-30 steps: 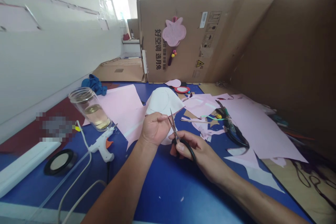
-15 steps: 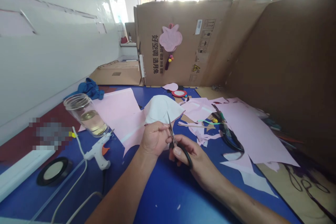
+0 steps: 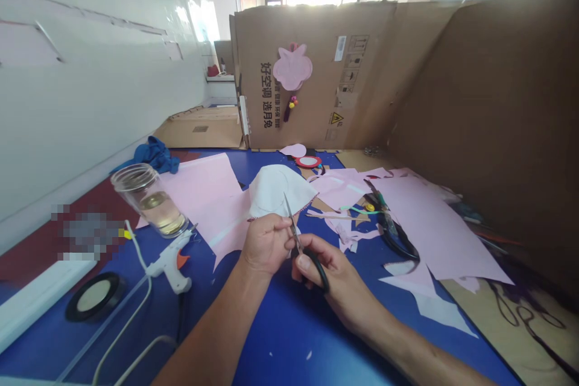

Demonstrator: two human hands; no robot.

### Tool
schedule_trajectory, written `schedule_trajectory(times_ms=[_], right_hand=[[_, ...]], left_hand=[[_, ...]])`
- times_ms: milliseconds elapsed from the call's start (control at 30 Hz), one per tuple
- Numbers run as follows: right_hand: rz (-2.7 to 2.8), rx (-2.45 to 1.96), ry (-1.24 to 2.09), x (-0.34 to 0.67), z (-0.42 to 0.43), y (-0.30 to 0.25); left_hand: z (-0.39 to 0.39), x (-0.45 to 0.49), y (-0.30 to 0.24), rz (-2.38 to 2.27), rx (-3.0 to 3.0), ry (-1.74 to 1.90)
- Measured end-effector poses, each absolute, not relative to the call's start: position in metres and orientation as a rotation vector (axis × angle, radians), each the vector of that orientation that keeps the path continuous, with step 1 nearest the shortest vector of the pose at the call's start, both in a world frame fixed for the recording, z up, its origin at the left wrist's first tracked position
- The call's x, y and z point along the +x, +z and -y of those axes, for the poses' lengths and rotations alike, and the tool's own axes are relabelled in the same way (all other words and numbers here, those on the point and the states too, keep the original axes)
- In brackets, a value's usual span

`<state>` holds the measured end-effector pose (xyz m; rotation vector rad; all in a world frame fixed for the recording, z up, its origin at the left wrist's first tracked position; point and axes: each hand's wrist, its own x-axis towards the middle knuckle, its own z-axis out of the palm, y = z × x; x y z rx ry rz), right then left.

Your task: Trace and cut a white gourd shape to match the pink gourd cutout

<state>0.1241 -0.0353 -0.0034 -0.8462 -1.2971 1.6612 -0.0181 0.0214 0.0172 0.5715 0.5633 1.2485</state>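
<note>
Blue table [image 3: 271,338] spanned lower frame. White piece [image 3: 278,187], bearing drawn curve, was just below center, rounded end toward top. Right hand [image 3: 316,260], lower right of center, had fingers wrapped around black-handled scissors [image 3: 297,237]. Left hand [image 3: 266,244], lower center, had fingertips pinched together on piece's lower edge. Scissors pointed upper left, long axis slanting steeply, blades nearly together.

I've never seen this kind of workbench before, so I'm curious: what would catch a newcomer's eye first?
Probably the black-handled scissors in the right hand, mid-picture, beside the left hand, which holds a white piece with a curved line on it. Next, perhaps, the pink flower-like shape on the upright cardboard behind, then the glass jar of pale yellow liquid at left.
</note>
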Motion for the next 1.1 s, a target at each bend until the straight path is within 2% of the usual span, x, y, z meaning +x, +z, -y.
schedule_trajectory(times_ms=[467, 1100], right_hand=[[1.294, -0.864, 1.646, 0.1235, 0.0366, -0.0013], [1.271, -0.884, 1.631, 0.1223, 0.037, 0.0005]], left_hand=[[-0.0196, -0.0225, 0.0186, -0.54, 0.593, 1.177], [-0.0202, -0.0189, 0.0178, -0.518, 0.511, 1.276]])
